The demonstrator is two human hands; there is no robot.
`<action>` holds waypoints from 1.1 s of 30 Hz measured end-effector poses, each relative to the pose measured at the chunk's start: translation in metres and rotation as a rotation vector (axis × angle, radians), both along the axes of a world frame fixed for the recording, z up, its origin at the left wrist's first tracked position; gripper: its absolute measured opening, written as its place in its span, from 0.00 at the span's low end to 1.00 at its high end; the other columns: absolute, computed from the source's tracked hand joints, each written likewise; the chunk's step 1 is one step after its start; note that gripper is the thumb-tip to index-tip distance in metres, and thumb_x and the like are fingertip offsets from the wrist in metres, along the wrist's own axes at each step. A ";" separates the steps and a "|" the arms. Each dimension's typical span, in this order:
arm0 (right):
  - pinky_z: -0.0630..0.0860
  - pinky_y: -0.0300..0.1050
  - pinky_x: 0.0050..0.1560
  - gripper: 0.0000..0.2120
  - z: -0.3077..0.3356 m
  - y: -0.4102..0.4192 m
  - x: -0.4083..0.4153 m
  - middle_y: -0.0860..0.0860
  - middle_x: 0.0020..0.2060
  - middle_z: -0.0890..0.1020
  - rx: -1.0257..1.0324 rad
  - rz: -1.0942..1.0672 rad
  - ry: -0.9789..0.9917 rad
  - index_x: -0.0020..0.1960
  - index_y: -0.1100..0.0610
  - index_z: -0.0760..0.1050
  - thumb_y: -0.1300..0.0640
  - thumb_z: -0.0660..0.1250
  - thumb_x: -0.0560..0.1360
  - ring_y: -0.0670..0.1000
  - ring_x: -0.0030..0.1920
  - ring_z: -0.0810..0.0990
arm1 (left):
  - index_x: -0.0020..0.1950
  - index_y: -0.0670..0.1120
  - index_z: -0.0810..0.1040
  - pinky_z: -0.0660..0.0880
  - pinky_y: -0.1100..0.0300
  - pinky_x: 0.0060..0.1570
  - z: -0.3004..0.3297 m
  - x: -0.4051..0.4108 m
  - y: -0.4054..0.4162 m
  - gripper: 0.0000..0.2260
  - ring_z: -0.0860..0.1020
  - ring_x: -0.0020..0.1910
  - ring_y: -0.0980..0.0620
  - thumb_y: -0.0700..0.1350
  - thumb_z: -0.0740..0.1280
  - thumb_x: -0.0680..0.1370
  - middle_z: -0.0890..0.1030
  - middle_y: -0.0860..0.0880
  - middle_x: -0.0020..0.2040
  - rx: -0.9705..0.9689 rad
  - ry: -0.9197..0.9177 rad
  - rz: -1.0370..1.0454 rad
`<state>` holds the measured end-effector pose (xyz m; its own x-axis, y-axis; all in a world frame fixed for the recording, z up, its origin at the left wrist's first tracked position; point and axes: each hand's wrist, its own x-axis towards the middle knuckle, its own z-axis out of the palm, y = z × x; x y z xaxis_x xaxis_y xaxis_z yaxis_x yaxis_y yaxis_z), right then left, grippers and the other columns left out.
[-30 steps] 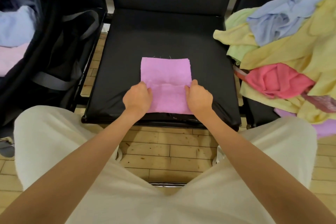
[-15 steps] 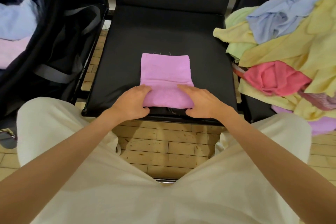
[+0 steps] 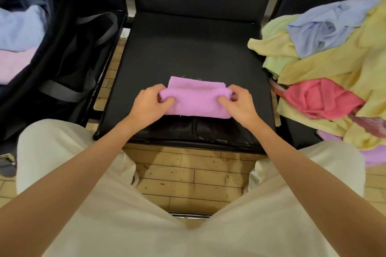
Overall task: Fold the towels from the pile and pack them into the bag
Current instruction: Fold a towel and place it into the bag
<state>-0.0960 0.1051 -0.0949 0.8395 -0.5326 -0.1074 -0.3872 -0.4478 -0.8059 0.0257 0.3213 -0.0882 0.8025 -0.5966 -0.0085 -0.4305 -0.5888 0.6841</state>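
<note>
A folded pink towel (image 3: pixel 196 100) lies on the black chair seat (image 3: pixel 188 52) in front of me. My left hand (image 3: pixel 149 103) grips its left end, thumb on top. My right hand (image 3: pixel 240 103) grips its right end the same way. The near half of the towel is doubled over toward the far edge. On the chair to the right sits the pile of loose towels (image 3: pixel 334 58): yellow, light green, blue and red ones. At the left stands the open black bag (image 3: pixel 62 58) with a folded blue towel (image 3: pixel 18 27) and a pink one (image 3: pixel 14 64) inside.
Grey straps (image 3: pixel 60 89) of the bag hang over its side near the middle chair. Wooden floor (image 3: pixel 188 177) shows between my knees. Another pink towel (image 3: pixel 373 154) hangs at the bottom of the pile by my right knee.
Both hands have taken the near edge of the pink towel and folded it away from me, so the towel is now shorter and thicker. The view has shifted slightly.
</note>
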 end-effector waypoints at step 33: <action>0.79 0.52 0.47 0.11 -0.002 0.069 0.028 0.58 0.46 0.80 -0.164 -0.244 0.318 0.50 0.63 0.76 0.56 0.65 0.73 0.59 0.46 0.80 | 0.49 0.41 0.76 0.71 0.57 0.39 -0.009 0.007 -0.010 0.10 0.78 0.45 0.46 0.48 0.68 0.74 0.78 0.45 0.45 0.155 0.359 0.465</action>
